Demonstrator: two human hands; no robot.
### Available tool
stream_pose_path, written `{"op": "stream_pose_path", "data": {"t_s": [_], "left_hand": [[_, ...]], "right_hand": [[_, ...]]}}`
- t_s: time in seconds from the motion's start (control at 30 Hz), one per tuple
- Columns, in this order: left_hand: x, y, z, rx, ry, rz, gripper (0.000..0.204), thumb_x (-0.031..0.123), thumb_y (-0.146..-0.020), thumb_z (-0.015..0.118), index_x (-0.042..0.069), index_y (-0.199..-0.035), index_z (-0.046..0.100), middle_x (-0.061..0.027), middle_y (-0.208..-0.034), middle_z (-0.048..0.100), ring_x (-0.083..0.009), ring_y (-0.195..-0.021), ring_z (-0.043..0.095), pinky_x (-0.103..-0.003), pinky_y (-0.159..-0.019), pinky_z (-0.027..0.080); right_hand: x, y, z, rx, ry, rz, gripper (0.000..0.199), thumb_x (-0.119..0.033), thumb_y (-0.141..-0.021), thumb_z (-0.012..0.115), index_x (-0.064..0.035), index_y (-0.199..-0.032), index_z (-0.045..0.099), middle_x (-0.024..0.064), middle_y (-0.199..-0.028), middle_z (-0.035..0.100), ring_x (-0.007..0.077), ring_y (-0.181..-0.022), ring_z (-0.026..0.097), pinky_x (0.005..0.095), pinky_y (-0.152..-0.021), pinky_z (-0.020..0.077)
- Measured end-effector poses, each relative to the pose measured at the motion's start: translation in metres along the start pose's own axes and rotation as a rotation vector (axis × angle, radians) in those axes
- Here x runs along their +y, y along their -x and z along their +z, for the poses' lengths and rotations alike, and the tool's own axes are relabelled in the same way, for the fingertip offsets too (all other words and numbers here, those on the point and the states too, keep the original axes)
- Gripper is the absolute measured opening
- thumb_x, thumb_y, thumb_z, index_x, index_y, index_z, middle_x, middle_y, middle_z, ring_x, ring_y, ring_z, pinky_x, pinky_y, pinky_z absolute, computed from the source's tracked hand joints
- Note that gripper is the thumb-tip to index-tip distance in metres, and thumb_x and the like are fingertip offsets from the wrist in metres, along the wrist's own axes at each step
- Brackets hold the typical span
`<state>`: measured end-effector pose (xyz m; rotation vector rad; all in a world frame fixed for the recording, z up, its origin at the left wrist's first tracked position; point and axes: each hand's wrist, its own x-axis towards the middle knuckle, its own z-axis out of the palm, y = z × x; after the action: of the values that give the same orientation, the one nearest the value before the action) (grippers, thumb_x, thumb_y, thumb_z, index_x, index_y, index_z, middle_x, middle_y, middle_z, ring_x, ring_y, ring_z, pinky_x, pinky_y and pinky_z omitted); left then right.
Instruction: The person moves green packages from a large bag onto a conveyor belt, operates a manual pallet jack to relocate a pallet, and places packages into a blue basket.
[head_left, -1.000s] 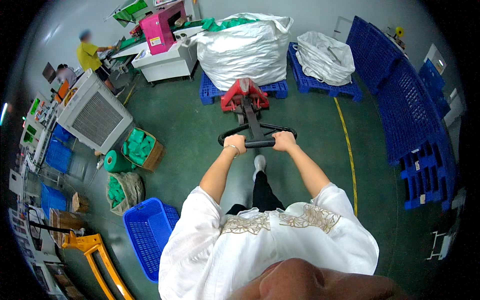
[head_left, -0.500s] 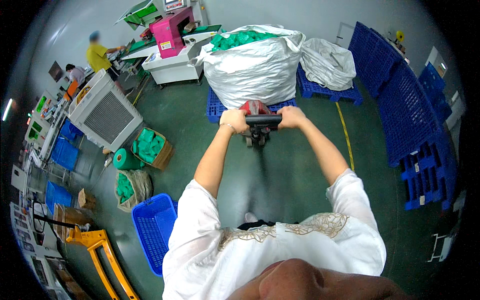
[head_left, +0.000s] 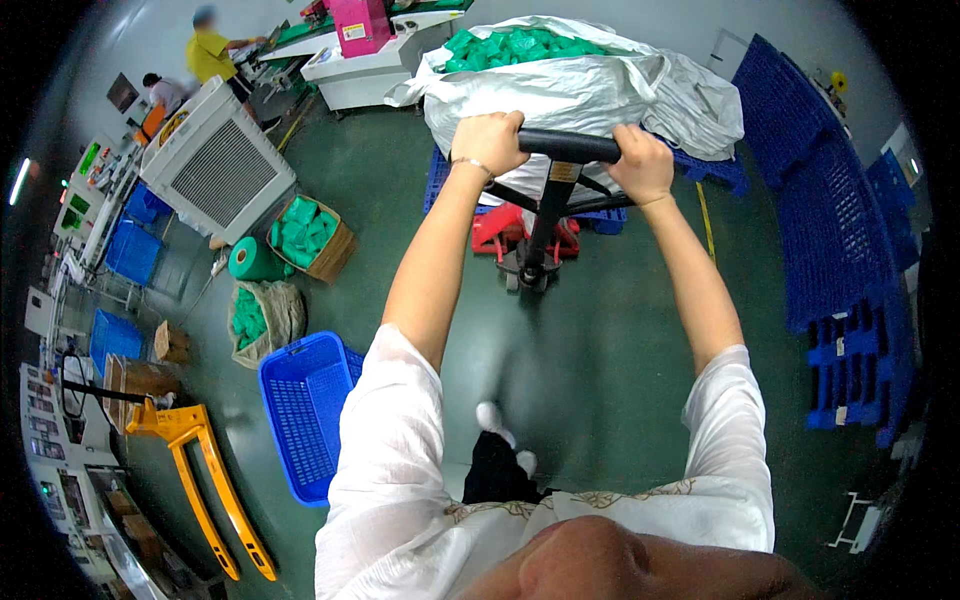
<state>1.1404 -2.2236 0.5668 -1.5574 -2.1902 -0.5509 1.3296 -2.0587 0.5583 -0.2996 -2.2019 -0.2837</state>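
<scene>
Both arms reach forward to the black handle of a red pallet jack (head_left: 545, 215). My left hand (head_left: 490, 143) is closed around the left end of the grip, and my right hand (head_left: 640, 165) wraps its right end. The handle stands raised, with the red body and small wheels low behind it. Just beyond is a large white woven sack (head_left: 540, 95), open at the top and full of green plastic pieces (head_left: 520, 48). It rests on a blue pallet (head_left: 436, 182); the jack's forks are hidden.
Left stand a white air cooler (head_left: 220, 160), a box of green pieces (head_left: 330, 255), a blue basket (head_left: 310, 430) and a yellow pallet jack (head_left: 200, 450). Blue pallets (head_left: 820, 210) line the right. A second white sack (head_left: 705, 115) sits behind; a person in yellow (head_left: 208, 55) works far left.
The jack's handle has swung from low to upright, my hands rising with it. The view has shifted, and my feet now show below.
</scene>
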Motion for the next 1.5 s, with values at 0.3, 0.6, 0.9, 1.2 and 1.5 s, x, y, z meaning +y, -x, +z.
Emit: {"op": "stream_pose_path", "data": {"t_s": [0.3,0.6,0.9,1.2,1.5], "left_hand": [[-0.041,-0.06,0.009,-0.086,0.058,-0.055,0.032,0.035,-0.06,0.071,0.014,-0.083,0.067,-0.0137,-0.075,0.066,-0.0319,-0.073,0.065,-0.043,-0.066,0.052],[0.0,-0.024,-0.046,-0.035,0.333,0.198,0.015,0.016,-0.065,0.063,0.003,-0.071,0.059,-0.0142,-0.069,0.064,-0.0275,-0.062,0.065,-0.04,-0.057,0.051],[0.002,-0.003,-0.054,0.076,0.336,0.227,0.013,0.02,-0.07,0.06,0.007,-0.071,0.058,-0.006,-0.061,0.057,-0.0204,-0.055,0.059,-0.033,-0.052,0.042],[-0.032,0.022,-0.065,0.247,0.846,0.332,0.028,0.032,-0.061,0.07,0.01,-0.075,0.062,-0.006,-0.075,0.062,-0.0264,-0.073,0.062,-0.038,-0.065,0.045],[-0.355,0.587,0.083,-0.499,0.695,-1.608,0.034,0.031,-0.081,0.056,0.004,-0.101,0.064,-0.0165,-0.092,0.067,-0.0299,-0.081,0.066,-0.041,-0.07,0.052]], "right_hand": [[0.027,-0.058,0.046,-0.104,0.039,-0.007,0.036,-0.018,-0.054,0.078,-0.009,-0.079,0.054,0.0103,-0.076,0.059,0.0313,-0.069,0.06,0.0406,-0.058,0.0479],[0.003,-0.041,-0.034,-0.078,0.049,-0.044,0.025,-0.01,-0.057,0.072,-0.0037,-0.072,0.053,0.0131,-0.068,0.052,0.0318,-0.06,0.054,0.0382,-0.054,0.0436],[-0.012,-0.049,-0.056,-0.21,0.041,-0.074,0.02,-0.007,-0.066,0.07,-0.0027,-0.071,0.051,0.0131,-0.064,0.048,0.0312,-0.056,0.051,0.0366,-0.05,0.0399],[-0.014,-0.047,-0.076,-0.511,0.142,0.128,0.029,-0.009,-0.064,0.071,0.0022,-0.083,0.053,0.0171,-0.077,0.056,0.0379,-0.07,0.056,0.0401,-0.065,0.0462],[-0.261,-0.188,0.02,-0.441,-0.059,-0.008,0.028,-0.004,-0.084,0.056,0.0047,-0.11,0.055,0.0184,-0.113,0.059,0.0303,-0.102,0.057,0.0405,-0.092,0.0446]]}}
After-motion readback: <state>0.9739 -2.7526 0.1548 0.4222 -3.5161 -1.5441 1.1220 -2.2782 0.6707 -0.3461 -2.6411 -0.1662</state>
